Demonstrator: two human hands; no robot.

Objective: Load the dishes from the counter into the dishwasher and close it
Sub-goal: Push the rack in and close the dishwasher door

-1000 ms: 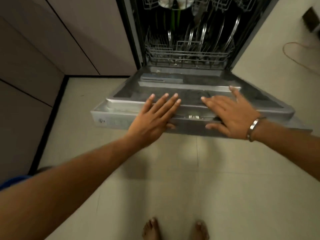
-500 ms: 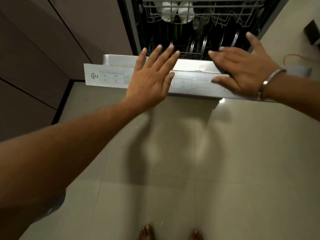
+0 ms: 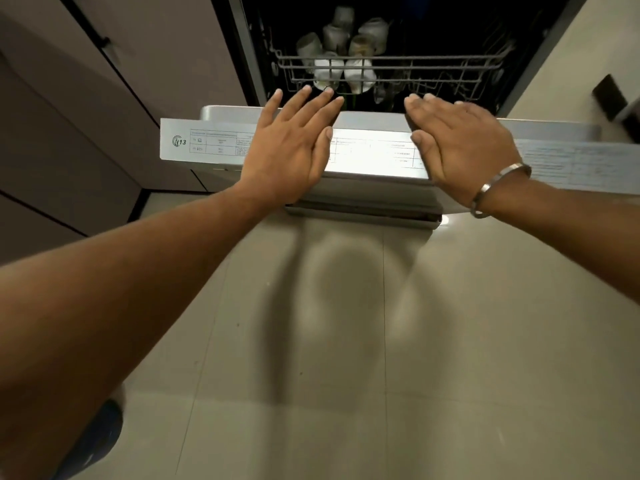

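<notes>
left hand flat on half-raised dishwasher door, right hand flat beside

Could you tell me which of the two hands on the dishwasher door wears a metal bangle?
The right hand; its wrist carries the bangle, while the left hand is bare.

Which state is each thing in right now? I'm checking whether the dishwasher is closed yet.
Grey steel dishwasher door: partly raised, not shut.
Grey wire upper rack: inside the tub, holding cups.
Pale ceramic cups: tipped over in the upper rack.
Left hand: flat, fingers straight, pressing the door.
Right hand: flat, pressing the door.
</notes>
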